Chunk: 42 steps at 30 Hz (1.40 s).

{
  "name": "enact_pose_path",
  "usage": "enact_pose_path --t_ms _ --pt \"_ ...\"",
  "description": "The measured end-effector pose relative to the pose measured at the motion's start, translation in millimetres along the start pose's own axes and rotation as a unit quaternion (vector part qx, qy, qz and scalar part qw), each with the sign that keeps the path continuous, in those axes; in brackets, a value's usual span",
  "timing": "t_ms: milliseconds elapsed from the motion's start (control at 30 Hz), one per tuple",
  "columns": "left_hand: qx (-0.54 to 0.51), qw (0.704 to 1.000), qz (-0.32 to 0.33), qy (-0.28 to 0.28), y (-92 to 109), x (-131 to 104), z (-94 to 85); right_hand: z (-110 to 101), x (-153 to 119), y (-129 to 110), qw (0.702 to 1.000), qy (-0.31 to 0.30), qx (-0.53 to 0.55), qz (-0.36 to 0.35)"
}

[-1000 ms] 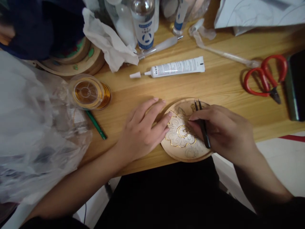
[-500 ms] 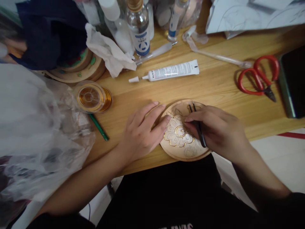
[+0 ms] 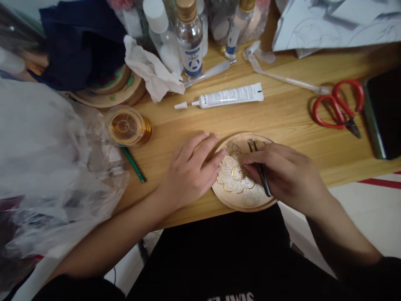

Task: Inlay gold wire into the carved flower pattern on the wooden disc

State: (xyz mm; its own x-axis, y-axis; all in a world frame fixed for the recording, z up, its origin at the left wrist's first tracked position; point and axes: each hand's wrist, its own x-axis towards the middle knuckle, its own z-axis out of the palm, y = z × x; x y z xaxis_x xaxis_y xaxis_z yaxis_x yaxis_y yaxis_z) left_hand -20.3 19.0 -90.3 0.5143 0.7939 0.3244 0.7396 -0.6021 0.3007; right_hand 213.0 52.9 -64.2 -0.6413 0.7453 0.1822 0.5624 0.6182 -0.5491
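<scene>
A round wooden plate (image 3: 232, 200) lies at the table's near edge. On its face is a pencilled flower, partly outlined with gold wire (image 3: 238, 191). My left hand (image 3: 191, 169) rests with fingers apart, its fingertips at the plate's left rim. Over the right side of the plate, my right hand (image 3: 286, 171) has its fingers closed. Black tweezers (image 3: 263, 179) sit in that hand, their two tips apart and pointing away from me. What lies under the thumb and index finger is hidden.
Beyond the plate lies a white glue tube (image 3: 232, 96). Red-handled cutters (image 3: 340, 106) and a dark phone (image 3: 384, 115) are at the right. A spool of gold wire (image 3: 128, 125), a green pencil (image 3: 134, 164) and plastic bags (image 3: 62, 167) lie left. Bottles (image 3: 190, 46) stand behind.
The view has shifted slightly, so the table items appear a little displaced. Both hands and the tweezers keep nearly the same position over the plate.
</scene>
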Motion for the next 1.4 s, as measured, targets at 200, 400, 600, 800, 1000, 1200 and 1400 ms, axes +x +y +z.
enact_pose_path --t_ms 200,400,600,800,1000,1200,1400 --pt "-0.008 1.000 -0.012 -0.016 0 -1 -0.8 -2 1 -1 1.000 0.004 0.014 0.004" --pt "-0.010 1.000 -0.019 0.000 1 -2 2.1 -6 2 -6 0.998 0.049 0.016 0.024" --pt "0.010 1.000 -0.003 0.021 1 -1 0.7 -5 0 -18 0.987 0.111 0.059 0.096" --pt "0.026 0.998 0.001 0.055 -1 1 -1.4 -4 2 -24 0.972 0.166 0.130 0.102" --pt "0.015 1.000 0.006 0.017 1 2 -1.1 -3 3 -28 0.972 0.160 0.124 0.117" --pt "0.013 1.000 0.000 -0.012 2 1 0.1 0 4 -29 0.977 0.137 0.122 0.111" --pt "0.020 1.000 -0.002 -0.010 3 2 -0.5 7 0 -28 0.970 0.142 0.124 0.152"
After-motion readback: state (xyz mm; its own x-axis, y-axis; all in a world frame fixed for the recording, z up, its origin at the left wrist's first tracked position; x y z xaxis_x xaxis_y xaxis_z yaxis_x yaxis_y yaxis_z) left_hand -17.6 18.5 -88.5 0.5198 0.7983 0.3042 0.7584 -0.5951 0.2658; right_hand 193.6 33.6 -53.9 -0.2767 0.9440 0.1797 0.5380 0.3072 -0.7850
